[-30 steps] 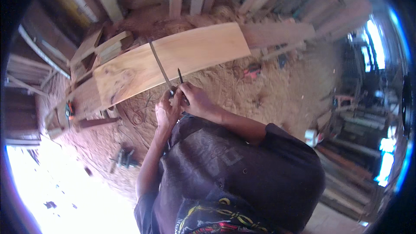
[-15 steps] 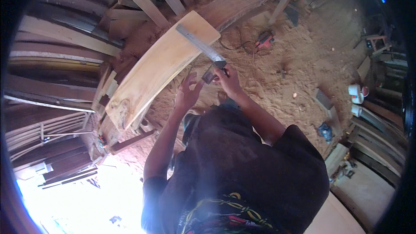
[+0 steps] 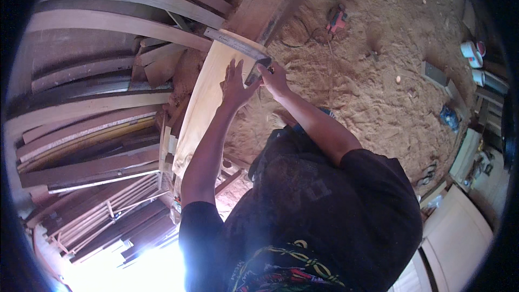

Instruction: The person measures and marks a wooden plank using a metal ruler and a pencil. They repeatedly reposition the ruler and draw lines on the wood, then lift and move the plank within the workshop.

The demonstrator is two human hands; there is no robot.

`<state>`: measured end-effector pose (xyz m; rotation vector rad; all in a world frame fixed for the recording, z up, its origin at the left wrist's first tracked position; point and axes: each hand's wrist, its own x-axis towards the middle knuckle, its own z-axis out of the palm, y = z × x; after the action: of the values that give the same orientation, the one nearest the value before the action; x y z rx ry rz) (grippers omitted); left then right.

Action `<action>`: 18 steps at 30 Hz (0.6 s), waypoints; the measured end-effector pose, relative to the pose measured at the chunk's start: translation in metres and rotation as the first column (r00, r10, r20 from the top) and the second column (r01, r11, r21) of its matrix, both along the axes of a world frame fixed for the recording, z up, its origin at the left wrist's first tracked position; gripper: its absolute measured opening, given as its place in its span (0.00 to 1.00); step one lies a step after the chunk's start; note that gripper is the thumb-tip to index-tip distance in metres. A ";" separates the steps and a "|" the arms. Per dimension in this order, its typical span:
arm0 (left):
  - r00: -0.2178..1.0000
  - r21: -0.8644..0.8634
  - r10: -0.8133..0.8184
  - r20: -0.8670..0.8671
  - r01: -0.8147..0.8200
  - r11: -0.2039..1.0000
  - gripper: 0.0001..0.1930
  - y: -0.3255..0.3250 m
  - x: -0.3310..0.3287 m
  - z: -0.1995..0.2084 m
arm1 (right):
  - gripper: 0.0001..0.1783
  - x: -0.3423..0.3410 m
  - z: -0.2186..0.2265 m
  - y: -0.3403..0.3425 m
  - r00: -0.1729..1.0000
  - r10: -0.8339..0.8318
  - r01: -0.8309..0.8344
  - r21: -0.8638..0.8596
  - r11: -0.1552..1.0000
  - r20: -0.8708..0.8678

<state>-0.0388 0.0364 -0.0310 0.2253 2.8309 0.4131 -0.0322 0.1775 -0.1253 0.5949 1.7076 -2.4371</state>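
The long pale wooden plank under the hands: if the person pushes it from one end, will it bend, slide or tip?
The long pale wooden plank looks thick and broad, so probably stiff and heavy. It seems to rest on a low wooden frame, so a push at one end may pivot it. The metal try square across it might slide off.

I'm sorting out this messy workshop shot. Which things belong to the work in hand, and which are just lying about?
In use: pale plank; metal square laid across it; left hand flat on the plank; right hand at the square's handle.

Lying about: red power tool; stacked boards; white containers; sawdust floor.
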 end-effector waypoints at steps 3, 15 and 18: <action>0.999 -0.036 -0.047 0.010 0.047 0.998 0.54 0.006 -0.015 -0.009 | 0.15 -0.009 -0.015 -0.010 0.990 -0.042 0.068 0.192 0.979 -0.137; 0.993 -0.111 -0.111 0.039 0.114 0.987 0.52 0.014 -0.033 -0.014 | 0.15 -0.006 0.005 -0.005 0.999 -0.038 0.038 0.043 0.998 0.012; 0.994 -0.110 -0.110 0.027 0.112 0.988 0.52 0.017 -0.034 -0.009 | 0.16 -0.007 0.013 -0.004 0.997 -0.060 0.065 0.143 0.988 -0.040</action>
<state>-0.0731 0.0533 -0.0400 0.3513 2.7939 0.2320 -0.0388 0.1731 -0.1118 0.6341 1.9201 -2.3933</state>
